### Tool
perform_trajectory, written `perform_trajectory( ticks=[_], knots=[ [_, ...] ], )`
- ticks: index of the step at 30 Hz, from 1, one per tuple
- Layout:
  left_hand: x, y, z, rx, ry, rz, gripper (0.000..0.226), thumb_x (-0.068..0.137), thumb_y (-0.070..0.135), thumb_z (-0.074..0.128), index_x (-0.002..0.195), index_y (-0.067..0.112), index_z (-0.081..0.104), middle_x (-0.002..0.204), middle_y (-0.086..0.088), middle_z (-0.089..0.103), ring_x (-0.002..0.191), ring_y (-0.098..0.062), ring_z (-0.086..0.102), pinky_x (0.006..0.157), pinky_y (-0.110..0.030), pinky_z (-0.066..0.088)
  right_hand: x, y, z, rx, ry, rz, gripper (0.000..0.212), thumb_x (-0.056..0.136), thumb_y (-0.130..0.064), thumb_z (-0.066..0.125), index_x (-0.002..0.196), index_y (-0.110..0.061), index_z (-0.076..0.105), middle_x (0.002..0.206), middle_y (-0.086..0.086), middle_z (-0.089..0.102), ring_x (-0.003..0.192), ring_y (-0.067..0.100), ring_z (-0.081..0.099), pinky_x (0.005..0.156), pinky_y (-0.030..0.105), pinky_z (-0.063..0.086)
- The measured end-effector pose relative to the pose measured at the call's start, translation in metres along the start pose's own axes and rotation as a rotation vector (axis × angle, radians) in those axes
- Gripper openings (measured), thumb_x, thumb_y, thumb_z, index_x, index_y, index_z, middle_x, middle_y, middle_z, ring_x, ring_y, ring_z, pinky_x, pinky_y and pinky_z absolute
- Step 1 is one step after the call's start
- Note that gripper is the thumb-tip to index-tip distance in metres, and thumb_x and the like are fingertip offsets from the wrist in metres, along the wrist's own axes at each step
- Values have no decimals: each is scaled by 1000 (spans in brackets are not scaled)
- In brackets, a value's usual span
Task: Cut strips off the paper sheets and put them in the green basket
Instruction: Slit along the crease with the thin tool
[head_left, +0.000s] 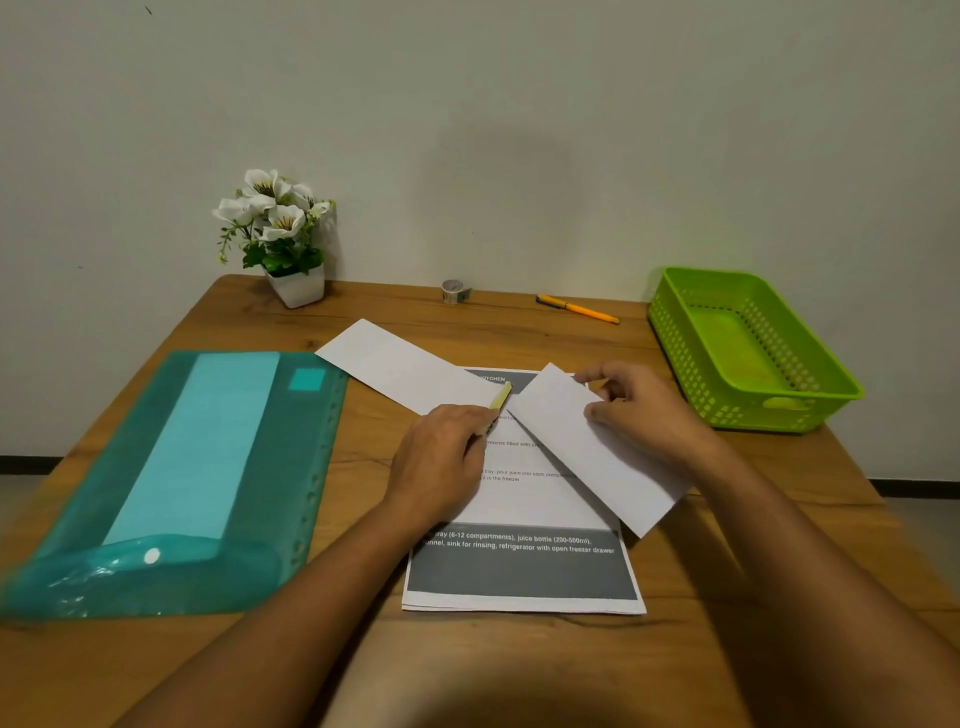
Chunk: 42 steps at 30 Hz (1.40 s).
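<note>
A stack of printed paper sheets (524, 566) lies on the wooden table in front of me. My left hand (441, 462) grips a yellow cutter (501, 397) over the stack, its tip pointing away from me. My right hand (641, 410) pinches a white paper strip (587, 452) that slants across the right side of the stack. A second white strip (400, 366) lies slanted at the stack's upper left. The green basket (748, 348) stands at the right of the table, with nothing visible in it.
A teal plastic folder (187, 483) with light paper inside covers the left of the table. At the back edge stand a white flower pot (296, 283), a small tape roll (454, 291) and an orange pen (576, 309). A wall rises behind.
</note>
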<state>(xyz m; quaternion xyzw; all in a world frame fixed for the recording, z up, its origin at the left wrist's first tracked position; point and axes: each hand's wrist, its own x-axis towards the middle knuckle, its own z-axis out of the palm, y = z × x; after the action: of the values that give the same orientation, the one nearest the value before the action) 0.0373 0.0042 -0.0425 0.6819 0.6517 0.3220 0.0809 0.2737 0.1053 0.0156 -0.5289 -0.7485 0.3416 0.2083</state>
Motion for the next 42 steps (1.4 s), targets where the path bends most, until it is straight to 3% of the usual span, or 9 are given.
perform_trajectory(
  ticks=[6,13,34,39,42],
  knots=[
    [0,-1,0,-18,-26,21,39,96,10,60,134,16,67,126,-1,71,115,-21,60,95,-38,52,1,-6,3,-38,86,-36,41,87,-5,65,122,-25,70,76,-3,58,70,16,56,72,47,52],
    [2,-5,3,-30,-59,12,47,97,14,59,144,18,57,137,2,64,124,-17,53,104,-39,47,-5,-8,9,3,78,-33,37,87,-2,66,117,-22,71,73,-5,54,62,10,49,62,32,39],
    [3,-9,6,-29,-92,1,52,96,17,55,148,17,52,147,3,57,131,-17,52,110,-43,46,-6,-9,22,99,24,35,36,86,-6,66,114,-27,71,75,-5,61,66,13,59,65,34,47],
    [3,-8,5,-40,-72,18,49,94,13,55,143,16,58,143,3,60,129,-16,54,108,-43,47,-10,-15,34,166,-77,92,36,91,-5,68,122,-23,69,84,1,69,72,13,68,64,30,51],
    [1,-6,3,-50,-56,17,47,94,14,56,141,17,61,142,3,62,129,-16,55,108,-41,48,-8,-15,42,214,-107,149,35,92,-8,69,122,-26,70,94,7,70,83,20,73,70,35,57]
  ],
)
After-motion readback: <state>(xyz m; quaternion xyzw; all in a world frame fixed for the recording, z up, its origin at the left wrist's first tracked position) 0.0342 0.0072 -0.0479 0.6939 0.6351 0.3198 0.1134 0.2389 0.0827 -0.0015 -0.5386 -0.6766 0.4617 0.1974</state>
